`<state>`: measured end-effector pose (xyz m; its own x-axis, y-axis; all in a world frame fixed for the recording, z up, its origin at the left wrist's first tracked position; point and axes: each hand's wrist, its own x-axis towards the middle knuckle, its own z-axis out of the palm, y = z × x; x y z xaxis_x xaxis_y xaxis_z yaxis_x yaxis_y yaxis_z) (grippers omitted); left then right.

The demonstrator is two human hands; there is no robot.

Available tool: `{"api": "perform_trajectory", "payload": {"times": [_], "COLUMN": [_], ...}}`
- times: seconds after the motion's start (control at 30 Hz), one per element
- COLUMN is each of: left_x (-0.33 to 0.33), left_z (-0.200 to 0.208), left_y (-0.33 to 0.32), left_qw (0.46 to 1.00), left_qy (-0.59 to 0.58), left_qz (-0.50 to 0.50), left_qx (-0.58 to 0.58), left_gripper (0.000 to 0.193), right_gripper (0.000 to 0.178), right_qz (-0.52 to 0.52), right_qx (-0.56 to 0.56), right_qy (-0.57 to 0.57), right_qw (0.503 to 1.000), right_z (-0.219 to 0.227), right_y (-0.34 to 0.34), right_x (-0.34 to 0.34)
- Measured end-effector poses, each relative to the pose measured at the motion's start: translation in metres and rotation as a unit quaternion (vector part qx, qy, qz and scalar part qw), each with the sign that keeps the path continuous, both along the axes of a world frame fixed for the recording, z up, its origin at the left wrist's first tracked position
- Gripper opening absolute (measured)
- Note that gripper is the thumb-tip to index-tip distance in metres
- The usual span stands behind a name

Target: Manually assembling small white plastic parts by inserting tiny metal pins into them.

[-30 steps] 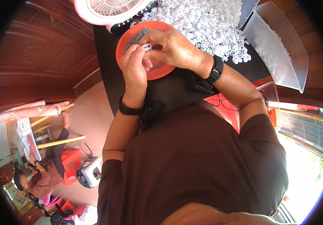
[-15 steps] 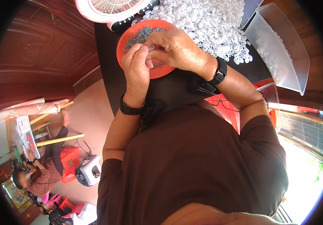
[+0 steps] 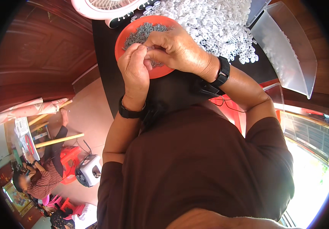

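Over an orange-red bowl [image 3: 119, 44] my two hands meet, fingertips together. My left hand [image 3: 134, 70] is closed in a pinch around a small clear plastic piece, now almost covered by the fingers. From the right, my right hand [image 3: 181, 51] presses thumb and forefinger against the same spot, and whatever lies in that pinch is hidden. Many small grey screws [image 3: 143, 33] fill the bowl. Behind and to the right of it spreads a heap of small whitish plastic pieces [image 3: 214, 24] with holes.
A pink-and-white fan [image 3: 107, 5] stands at the back left of the black table [image 3: 106, 72]. At the right, a clear plastic bin [image 3: 286, 57] holds more pale pieces. Far left, another person in a striped top [image 3: 48, 179] sits at a small table, near a red stool [image 3: 69, 162].
Both hands and the bowl appear slightly farther left, as the whole view shifts. The clear piece seen between my fingertips earlier is now mostly covered by them.
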<state>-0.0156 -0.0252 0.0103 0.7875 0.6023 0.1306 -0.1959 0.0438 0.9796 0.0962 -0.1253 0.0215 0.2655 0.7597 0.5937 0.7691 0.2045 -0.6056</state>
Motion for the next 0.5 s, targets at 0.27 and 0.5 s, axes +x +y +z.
{"api": "perform_trajectory", "payload": {"times": [0.27, 0.5], "left_x": [0.005, 0.006], "left_z": [-0.005, 0.003], "left_y": [0.005, -0.003], "left_qw": [0.999, 0.998], "left_qy": [-0.031, -0.057], "left_qz": [0.004, -0.016], "left_qx": [0.040, 0.000], "left_gripper": [0.024, 0.022], "right_gripper": [0.019, 0.022], "right_qz": [0.005, -0.051], "right_qx": [-0.006, -0.004], "right_qy": [0.025, -0.036], "right_qw": [1.000, 0.998], "right_z": [0.005, 0.019], "right_y": [-0.002, -0.011], "right_x": [0.006, 0.008]}}
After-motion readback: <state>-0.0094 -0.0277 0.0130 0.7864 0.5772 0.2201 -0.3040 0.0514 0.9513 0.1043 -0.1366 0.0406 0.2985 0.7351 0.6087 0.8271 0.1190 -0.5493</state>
